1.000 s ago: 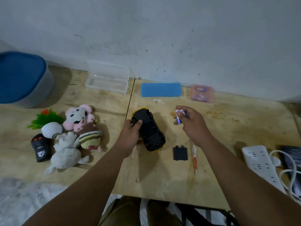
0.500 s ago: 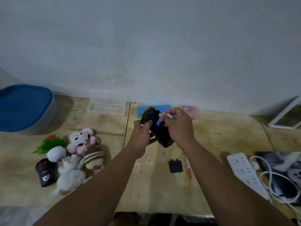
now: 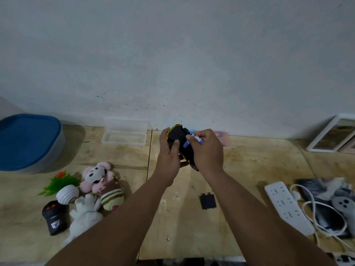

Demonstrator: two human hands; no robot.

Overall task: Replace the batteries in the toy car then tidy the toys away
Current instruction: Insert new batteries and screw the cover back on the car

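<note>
The black and yellow toy car point(image 3: 177, 134) is lifted off the table, underside toward me, with my left hand point(image 3: 170, 156) gripping its left side. My right hand point(image 3: 208, 150) pinches a blue and white battery point(image 3: 193, 141) against the car's underside. The black battery cover point(image 3: 207, 201) lies flat on the wooden table below my arms. A pink packet of batteries point(image 3: 223, 138) lies near the wall, partly hidden by my right hand. Soft toys point(image 3: 96, 181) and a black remote point(image 3: 54, 217) are heaped at the left.
A blue-lidded tub point(image 3: 28, 141) stands at the far left, an open clear plastic box point(image 3: 124, 134) by the wall. At the right lie a white power strip point(image 3: 286, 206) with cables, a dark mouse point(image 3: 326, 217) and a leaning picture frame point(image 3: 332, 135).
My left hand lifted the car from the table and tilted it up. My right hand brought the battery over to the car's underside. The view tilted up toward the wall.
</note>
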